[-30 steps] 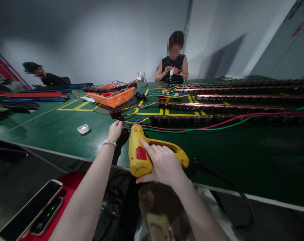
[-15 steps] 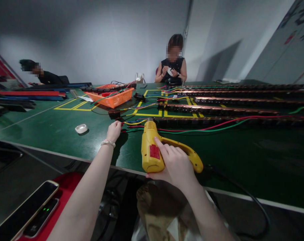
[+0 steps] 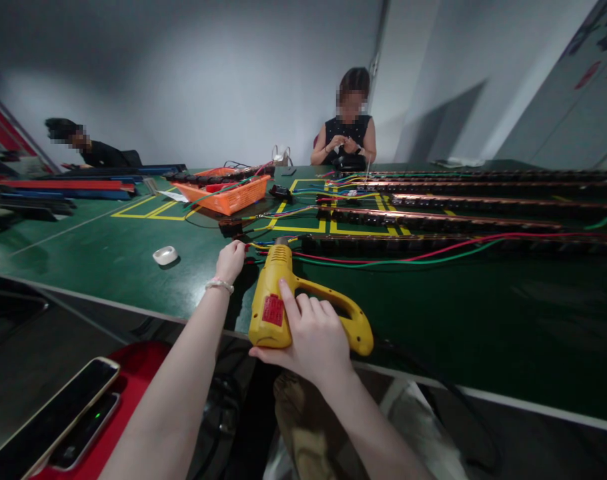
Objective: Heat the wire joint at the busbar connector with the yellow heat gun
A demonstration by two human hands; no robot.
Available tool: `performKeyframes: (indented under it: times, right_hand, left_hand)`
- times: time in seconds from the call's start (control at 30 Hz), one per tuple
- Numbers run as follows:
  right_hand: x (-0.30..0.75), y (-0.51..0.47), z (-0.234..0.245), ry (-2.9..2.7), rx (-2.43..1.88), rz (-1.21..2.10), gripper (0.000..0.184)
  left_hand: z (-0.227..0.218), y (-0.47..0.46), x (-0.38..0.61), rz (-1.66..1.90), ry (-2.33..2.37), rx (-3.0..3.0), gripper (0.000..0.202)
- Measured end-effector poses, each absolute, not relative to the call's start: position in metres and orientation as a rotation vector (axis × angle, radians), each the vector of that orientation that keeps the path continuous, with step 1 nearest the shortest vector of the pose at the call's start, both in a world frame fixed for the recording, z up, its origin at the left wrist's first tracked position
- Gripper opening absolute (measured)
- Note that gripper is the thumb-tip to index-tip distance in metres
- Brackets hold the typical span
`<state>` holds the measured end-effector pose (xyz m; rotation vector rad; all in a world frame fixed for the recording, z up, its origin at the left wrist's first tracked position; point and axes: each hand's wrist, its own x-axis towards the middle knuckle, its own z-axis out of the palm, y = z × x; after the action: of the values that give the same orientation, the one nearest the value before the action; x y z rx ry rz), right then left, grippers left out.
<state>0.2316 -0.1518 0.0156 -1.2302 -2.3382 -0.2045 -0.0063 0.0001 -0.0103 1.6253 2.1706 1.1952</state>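
My left hand is closed at the ends of the coloured wires, which come out beyond its fingertips; the exact grip is partly hidden. In my right hand is a yellow heat gun with a red label, held around its body with the index finger stretched along the top. The gun's metal nozzle points away from me, over the wires just right of my left hand. A long red wire and a green wire run right from there, beside the nearest black strip.
An orange basket holding parts stands behind my left hand. A small white dish lies to its left. Several long copper-and-black strips cover the right. One person sits opposite, another far left. Phones rest on a red seat.
The heat gun has moved left with my right hand, its nozzle now closer to my left hand and tilted to the right. My left hand has barely moved.
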Motion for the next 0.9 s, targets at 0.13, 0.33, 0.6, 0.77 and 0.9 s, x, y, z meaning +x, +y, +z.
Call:
performKeyframes:
  times: [0.13,0.33,0.6,0.77,0.9]
  right_hand:
    - [0.215,-0.157,0.015,-2.372,-1.208,-0.146,0.108]
    - [0.196,-0.157,0.011,-2.372,-1.184,-0.143,0.107]
    - [0.179,-0.153,0.007,-2.326,-1.151,-0.161,0.11]
    - [0.182,-0.151,0.005,-2.325,-1.107,-0.181,0.111]
    - [0.193,-0.147,0.005,-2.335,-1.069,-0.169,0.112]
  left_hand:
    - [-0.01,0.0,-0.006,1.167,2.195,1.672,0.03]
    - [-0.008,-0.002,-0.005,1.098,2.216,1.707,0.033]
    - [-0.007,-0.003,-0.007,1.03,2.198,1.719,0.035]
    - [-0.005,-0.006,-0.007,1.055,2.164,1.714,0.035]
    - [-0.002,-0.007,-0.006,1.066,2.143,1.718,0.037]
